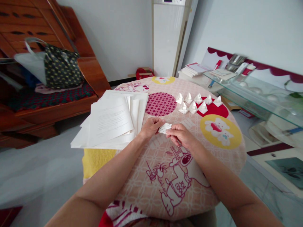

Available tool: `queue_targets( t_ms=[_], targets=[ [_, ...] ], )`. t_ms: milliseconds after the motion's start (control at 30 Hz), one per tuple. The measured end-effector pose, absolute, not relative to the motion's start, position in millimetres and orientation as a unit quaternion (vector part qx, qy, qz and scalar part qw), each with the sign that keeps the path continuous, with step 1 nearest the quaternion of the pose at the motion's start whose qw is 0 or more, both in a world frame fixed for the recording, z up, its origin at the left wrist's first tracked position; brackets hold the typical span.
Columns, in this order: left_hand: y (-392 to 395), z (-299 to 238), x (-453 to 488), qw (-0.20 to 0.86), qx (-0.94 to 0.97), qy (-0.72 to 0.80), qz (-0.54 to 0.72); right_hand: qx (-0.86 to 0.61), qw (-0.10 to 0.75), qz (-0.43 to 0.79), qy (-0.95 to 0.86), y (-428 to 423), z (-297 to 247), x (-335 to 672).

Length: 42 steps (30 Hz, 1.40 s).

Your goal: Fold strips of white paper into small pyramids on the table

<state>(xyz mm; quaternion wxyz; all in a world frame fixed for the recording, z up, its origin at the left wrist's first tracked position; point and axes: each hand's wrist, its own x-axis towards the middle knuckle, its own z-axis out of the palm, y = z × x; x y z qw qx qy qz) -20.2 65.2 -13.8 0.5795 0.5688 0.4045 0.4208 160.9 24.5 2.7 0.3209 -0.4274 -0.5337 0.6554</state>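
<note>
A small folded piece of printed paper (165, 128) is held between my two hands above the cloth-covered table. My left hand (151, 127) pinches its left edge, thumb on top. At its right edge my right hand (180, 135) grips it with thumb and curled fingers. Beyond my hands, several folded white paper shapes (193, 107) with raised points stand in two rows. Left of my hands lies a stack of printed sheets (111, 118), its layers overlapping unevenly.
The round table wears a patterned pink cloth (151, 189). A glass-topped stand (255, 91) with papers and metal bowls (236, 60) is at the right. To the left is a wooden bench (87, 72) carrying a dark patterned bag (61, 66). A tall white cabinet (168, 37) stands behind.
</note>
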Motion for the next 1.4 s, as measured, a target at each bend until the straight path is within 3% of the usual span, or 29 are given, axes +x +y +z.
queue_targets(
  t_ms=[133, 267, 533, 667, 900, 1133, 1400],
  targets=[
    [63.7, -11.2, -19.1, 0.521, 0.583, 0.431, 0.450, -0.429, 0.336, 0.641, -0.540, 24.6, 3.6, 159.6],
    [63.4, -9.7, -18.7, 0.550, 0.574, 0.409, 0.448, -0.426, 0.355, 0.631, -0.543, 24.7, 2.1, 161.3],
    [65.1, -11.5, -22.3, 0.555, 0.619, 0.418, 0.367, -0.425, 0.300, 0.668, -0.532, 28.1, 1.3, 171.4],
    [64.4, -11.9, -19.1, 0.493, 0.708, 0.407, 0.300, -0.465, 0.263, 0.661, -0.526, 30.5, 2.8, 179.1],
    [63.7, -17.1, -4.5, 0.391, 0.787, 0.409, 0.246, -0.585, 0.166, 0.527, -0.594, 31.7, 5.0, 186.4],
    [60.0, -16.2, -3.6, 0.317, 0.803, 0.423, 0.276, -0.576, 0.214, 0.303, -0.729, 30.8, 6.6, 177.0],
    [54.6, -5.7, -24.5, 0.337, 0.842, 0.377, 0.186, -0.496, 0.173, 0.329, -0.785, 28.8, 8.4, 187.6]
  ],
)
